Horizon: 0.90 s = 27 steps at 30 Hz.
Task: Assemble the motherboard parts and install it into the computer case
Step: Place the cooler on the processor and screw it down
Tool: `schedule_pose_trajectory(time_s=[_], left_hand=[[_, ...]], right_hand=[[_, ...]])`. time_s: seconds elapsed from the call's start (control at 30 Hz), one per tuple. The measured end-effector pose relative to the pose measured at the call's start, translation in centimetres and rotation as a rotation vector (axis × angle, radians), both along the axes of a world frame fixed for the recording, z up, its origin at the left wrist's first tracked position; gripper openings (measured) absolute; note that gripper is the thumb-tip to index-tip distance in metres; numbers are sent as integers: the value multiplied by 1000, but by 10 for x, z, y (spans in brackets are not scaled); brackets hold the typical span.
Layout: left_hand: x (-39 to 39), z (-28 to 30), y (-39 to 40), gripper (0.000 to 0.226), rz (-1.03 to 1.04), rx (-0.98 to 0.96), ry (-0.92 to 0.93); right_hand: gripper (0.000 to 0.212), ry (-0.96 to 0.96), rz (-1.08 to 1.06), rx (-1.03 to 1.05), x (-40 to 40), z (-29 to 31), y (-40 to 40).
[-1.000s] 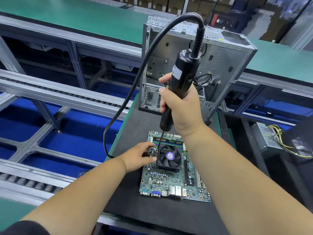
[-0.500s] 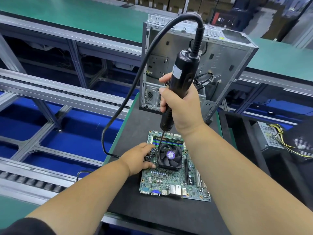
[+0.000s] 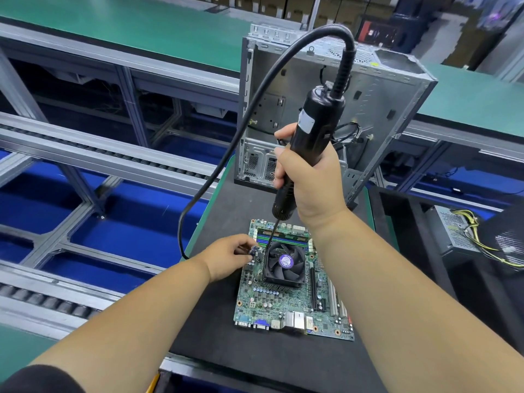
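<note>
Factory line setting — green conveyor belts, grey aluminium rails, blue flooring below. A dark matte work mat [image 3: 215,330] carries the motherboard [image 3: 286,304], laid flat near the mat's centre. The cooler fan [image 3: 285,263], black ribbed plastic with a purple hub label, is already seated on the green board. The right hand [image 3: 309,182] is wrapped tight around a black electric screwdriver [image 3: 312,137], its thin bit lowered to the fan's far-left corner. The left hand [image 3: 226,256] is curled at the board's left edge, fingertips pinched near that corner; what they hold cannot be made out. Judged mid-task — cooler fastening underway. The bare steel computer case [image 3: 397,89] stands upright at the mat's far edge, board not yet installed.
</note>
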State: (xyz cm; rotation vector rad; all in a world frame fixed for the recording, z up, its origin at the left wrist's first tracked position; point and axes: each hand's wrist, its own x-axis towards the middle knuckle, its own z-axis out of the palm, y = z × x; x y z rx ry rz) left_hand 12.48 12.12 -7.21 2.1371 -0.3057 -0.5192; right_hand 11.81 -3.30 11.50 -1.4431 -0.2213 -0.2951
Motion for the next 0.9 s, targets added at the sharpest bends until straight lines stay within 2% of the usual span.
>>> schedule_pose_trajectory(time_s=[0.07, 0.13, 0.23, 0.4, 0.47, 0.53, 0.6, 0.77, 0.9], left_hand=[[3, 2, 0, 3, 6, 67, -145], [7, 5, -1, 11, 2, 53, -220], [20, 11, -2, 9, 132, 6, -295], [34, 20, -19, 13, 115, 191, -356], [35, 16, -24, 12, 131, 203, -318], [32, 10, -25, 8, 206, 91, -187], [27, 3, -25, 16, 259, -41, -104], [10, -3, -25, 40, 148, -214, -46], [3, -4, -26, 36, 99, -269, 23]], right_hand=[[16, 2, 3, 13, 1, 1, -2], [17, 1, 4, 35, 1, 2, -4], [19, -7, -4, 55, 3, 4, -6], [19, -11, -14, 79, 6, 5, -8], [19, -9, -18, 76, 7, 4, -8], [19, -1, -22, 71, 7, 2, -7], [19, 6, -22, 69, 8, 0, -7], [18, 8, -25, 66, 9, -4, -4], [17, 12, -9, 64, 9, -5, -2]])
